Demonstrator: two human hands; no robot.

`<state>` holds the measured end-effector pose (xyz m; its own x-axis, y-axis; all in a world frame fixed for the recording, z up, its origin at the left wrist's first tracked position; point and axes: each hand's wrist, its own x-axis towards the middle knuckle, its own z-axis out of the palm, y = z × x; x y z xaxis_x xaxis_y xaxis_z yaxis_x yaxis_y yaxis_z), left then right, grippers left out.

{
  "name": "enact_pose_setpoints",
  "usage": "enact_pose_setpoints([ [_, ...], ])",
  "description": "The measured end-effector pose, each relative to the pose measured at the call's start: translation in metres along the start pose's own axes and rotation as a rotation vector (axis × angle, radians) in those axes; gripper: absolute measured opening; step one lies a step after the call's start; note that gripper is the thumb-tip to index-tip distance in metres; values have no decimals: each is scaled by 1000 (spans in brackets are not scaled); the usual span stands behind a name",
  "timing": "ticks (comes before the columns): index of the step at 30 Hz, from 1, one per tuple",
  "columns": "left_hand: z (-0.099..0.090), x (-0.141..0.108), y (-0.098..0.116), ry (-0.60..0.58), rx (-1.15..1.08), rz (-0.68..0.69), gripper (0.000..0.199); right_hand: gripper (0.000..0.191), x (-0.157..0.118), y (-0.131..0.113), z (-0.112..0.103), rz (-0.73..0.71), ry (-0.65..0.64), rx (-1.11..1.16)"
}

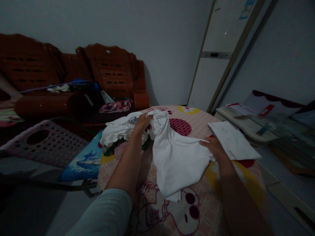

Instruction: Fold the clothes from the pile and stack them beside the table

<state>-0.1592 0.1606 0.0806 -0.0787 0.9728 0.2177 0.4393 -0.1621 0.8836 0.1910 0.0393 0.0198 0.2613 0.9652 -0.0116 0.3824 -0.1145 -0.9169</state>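
Grip, left: left hand [143, 123] closed on the bunched far end of a white garment [180, 164], fingers set into the folds.
Grip, right: right hand [213, 146] pinching the right-hand edge, the upper border drawn taut from the bunch.
White garment: at mid-table over a cartoon-print tablecloth [197, 218], its near part hanging in a broad panel, a small corner showing below the lower edge; exact type uncertain.
Step in hand: judged to be spreading and straightening; panel fairly smooth, far end crumpled.
Next move: seems to call for a steady right pinch while the left loosens the bunch, letting the layers lie flat.
Clothes pile [118, 129]: mostly white, rumpled, just beyond the left forearm.
Folded white garment [233, 139]: flat at the table's right, beside the right hand; contact cannot be told.
Surroundings: carved wooden settee [110, 72] behind at left, another person's hand [12, 100] at its edge; floor-standing air conditioner [215, 55] by the wall.
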Motion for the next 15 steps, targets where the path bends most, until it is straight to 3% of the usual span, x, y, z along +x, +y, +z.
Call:
enact_pose_setpoints([
  [3, 17, 17, 11, 135, -70, 45, 25, 38, 5, 0, 0, 62, 247, 355],
  [5, 29, 36, 22, 241, -63, 138, 26, 38, 11, 3, -1, 24, 457, 472],
  [9, 57, 68, 34, 221, -103, 426, 44, 32, 20, 17, -9, -136, 886, 313],
  [12, 71, 64, 22, 199, -31, 550, 61, 30, 24, 28, -15, -139, 926, 107],
  [15, 74, 36, -2, 136, 119, 481, 57, 27, 25, 33, -16, -97, 872, 13],
])
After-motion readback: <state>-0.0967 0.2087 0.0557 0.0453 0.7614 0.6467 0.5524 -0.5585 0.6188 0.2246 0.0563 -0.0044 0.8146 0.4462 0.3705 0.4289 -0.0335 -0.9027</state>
